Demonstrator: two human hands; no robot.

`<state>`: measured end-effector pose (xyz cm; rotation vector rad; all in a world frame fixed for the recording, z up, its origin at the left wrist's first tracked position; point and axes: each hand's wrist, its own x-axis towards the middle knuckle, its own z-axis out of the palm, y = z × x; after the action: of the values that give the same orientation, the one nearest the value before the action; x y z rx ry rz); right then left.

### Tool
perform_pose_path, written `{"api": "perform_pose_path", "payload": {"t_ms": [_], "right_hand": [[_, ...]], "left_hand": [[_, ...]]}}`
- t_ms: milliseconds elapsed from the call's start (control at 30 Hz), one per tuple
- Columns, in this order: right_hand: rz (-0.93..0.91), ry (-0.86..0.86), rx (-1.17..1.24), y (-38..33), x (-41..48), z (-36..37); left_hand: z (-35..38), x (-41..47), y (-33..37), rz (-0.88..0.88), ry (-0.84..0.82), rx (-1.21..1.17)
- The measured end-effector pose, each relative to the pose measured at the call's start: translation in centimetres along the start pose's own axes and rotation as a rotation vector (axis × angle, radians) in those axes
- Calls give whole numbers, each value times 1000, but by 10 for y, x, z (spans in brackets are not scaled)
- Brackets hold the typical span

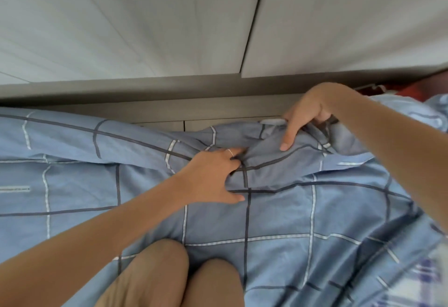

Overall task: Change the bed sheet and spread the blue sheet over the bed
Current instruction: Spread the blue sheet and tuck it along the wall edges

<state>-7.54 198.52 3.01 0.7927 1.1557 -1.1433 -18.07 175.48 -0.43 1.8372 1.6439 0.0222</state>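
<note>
Blue sheet (pixel 303 217) bunched at far edge | your left hand (pixel 211 175) and right hand (pixel 308 112) grip its folds | step: spreading | next: pull flat

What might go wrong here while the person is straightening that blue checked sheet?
1. The knees rest on the blue sheet, so a tug toward the far edge may be held back by the person's own weight.
2. The left hand and right hand grip a bunched fold close to the grey panel. The fold may end up creased, or the edge may slip down beside the panel.
</note>
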Motion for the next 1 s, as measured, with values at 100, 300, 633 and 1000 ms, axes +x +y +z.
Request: {"api": "perform_pose_path", "payload": {"t_ms": [100,300,633,1000], "right_hand": [[23,170,-202,12,-16,-16],[11,776,-531,56,-27,-36],[58,718,20,84,-17,-24],[382,502,-337,92,-26,-6]], "left_hand": [[-4,5,0,56,-5,-91],[-5,24,-3,46,-181,-148],[5,21,-6,-1,-235,-470],[3,112,77,-262,-303,-684]]}}
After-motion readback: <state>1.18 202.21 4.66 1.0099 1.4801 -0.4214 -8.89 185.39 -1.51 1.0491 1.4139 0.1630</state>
